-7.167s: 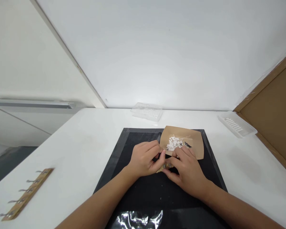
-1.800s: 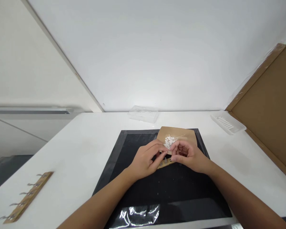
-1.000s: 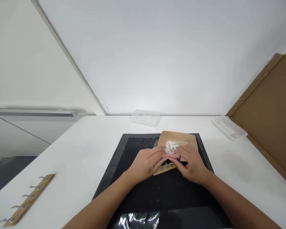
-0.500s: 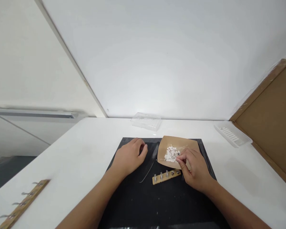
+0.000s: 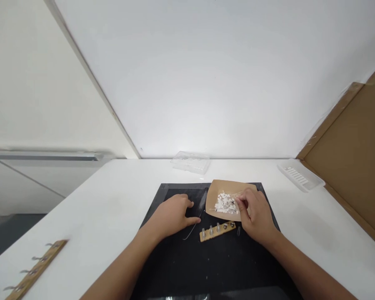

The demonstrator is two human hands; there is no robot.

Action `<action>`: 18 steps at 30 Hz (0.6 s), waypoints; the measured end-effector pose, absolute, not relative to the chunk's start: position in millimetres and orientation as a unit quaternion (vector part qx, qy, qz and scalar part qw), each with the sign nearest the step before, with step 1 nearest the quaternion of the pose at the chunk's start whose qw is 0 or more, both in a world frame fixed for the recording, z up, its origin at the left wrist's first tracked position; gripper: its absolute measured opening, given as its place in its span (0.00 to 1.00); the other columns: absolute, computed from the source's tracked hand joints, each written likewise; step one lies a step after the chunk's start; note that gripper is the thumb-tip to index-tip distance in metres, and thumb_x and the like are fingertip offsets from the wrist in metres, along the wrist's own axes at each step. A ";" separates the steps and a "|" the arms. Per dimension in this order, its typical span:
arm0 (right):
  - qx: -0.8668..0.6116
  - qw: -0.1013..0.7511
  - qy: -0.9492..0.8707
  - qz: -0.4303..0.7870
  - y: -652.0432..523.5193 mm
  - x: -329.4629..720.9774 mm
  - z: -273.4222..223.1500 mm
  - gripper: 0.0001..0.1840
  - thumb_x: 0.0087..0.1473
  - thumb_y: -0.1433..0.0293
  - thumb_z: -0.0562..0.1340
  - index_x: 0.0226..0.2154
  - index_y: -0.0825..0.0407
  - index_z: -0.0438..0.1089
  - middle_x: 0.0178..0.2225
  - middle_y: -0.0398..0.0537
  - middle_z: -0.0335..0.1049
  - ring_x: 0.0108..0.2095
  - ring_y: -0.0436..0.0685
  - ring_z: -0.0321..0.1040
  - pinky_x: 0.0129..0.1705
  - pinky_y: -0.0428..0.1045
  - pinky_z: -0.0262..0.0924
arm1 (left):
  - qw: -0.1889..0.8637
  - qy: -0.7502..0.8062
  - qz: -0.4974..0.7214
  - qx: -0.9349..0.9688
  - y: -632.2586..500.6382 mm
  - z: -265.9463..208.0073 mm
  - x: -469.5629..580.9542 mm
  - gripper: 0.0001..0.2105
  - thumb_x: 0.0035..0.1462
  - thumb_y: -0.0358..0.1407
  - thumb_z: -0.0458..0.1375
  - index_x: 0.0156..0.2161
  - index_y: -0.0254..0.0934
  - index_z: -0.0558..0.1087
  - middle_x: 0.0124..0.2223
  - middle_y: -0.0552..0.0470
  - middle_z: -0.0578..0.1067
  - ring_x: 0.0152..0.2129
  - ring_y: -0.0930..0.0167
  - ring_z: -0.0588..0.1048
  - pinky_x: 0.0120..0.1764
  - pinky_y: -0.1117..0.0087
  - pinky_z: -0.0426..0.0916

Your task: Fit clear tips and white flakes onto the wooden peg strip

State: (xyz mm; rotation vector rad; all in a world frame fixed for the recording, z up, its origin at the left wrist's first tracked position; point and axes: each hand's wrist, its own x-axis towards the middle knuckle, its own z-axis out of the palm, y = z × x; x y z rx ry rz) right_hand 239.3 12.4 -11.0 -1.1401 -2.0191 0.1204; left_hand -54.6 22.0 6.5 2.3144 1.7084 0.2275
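My left hand [image 5: 175, 214] rests palm down over the black mat [image 5: 206, 266]. Its thumb stretches out over a thin curved wire-like tool [image 5: 190, 231], fingers apart, with nothing held. My right hand [image 5: 258, 214] reaches over a brown paper tray [image 5: 214, 189], thumb and forefinger pinched together at the edge of a heap of small white flakes [image 5: 225, 203]. Whatever sits in that pinch is too small to make out. Just below the tray lies a light wooden strip [image 5: 215, 233] with several clear pegs and 2 round metal pieces. Beside it is a small clear tapered piece [image 5: 238, 231].
At the back stands a clear plastic box [image 5: 190, 161]. A translucent tray [image 5: 301, 175] with white strips lies right, near a cardboard panel [image 5: 350, 154]. Front left, another wooden strip [image 5: 37, 271] bears several metal hooks or clips.
My left thumb has stretched out away from the fingers, towards the wire-like tool. My right hand has shifted slightly in the tray, still pinching, and the clear tapered piece shows more fully.
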 end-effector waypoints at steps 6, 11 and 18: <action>-0.471 0.405 -0.782 0.051 16.2 243.0 -10.9 0.12 0.71 0.67 0.56 0.33 0.49 0.62 0.30 0.45 0.68 0.32 0.58 0.64 0.39 0.55 0.51 | 0.154 0.582 0.124 0.789 28.0 4.3 -54.0 0.07 0.52 0.42 0.64 0.27 0.43 0.80 0.30 0.49 0.79 0.30 0.62 0.78 0.33 0.65 0.69; -0.478 0.409 -0.776 0.055 18.9 246.0 -13.9 0.13 0.71 0.65 0.55 0.33 0.49 0.62 0.30 0.45 0.68 0.32 0.58 0.64 0.38 0.55 0.51 | 0.155 0.623 0.115 0.758 29.7 3.5 -54.7 0.07 0.50 0.42 0.65 0.29 0.42 0.81 0.33 0.48 0.82 0.33 0.60 0.79 0.33 0.65 0.70; -0.493 0.392 -0.776 0.044 22.9 247.7 -18.1 0.13 0.71 0.65 0.55 0.32 0.48 0.62 0.29 0.45 0.68 0.30 0.57 0.63 0.38 0.54 0.52 | 0.134 0.648 0.124 0.740 33.3 -1.0 -59.5 0.07 0.54 0.39 0.62 0.28 0.41 0.77 0.34 0.45 0.81 0.42 0.54 0.78 0.38 0.60 0.72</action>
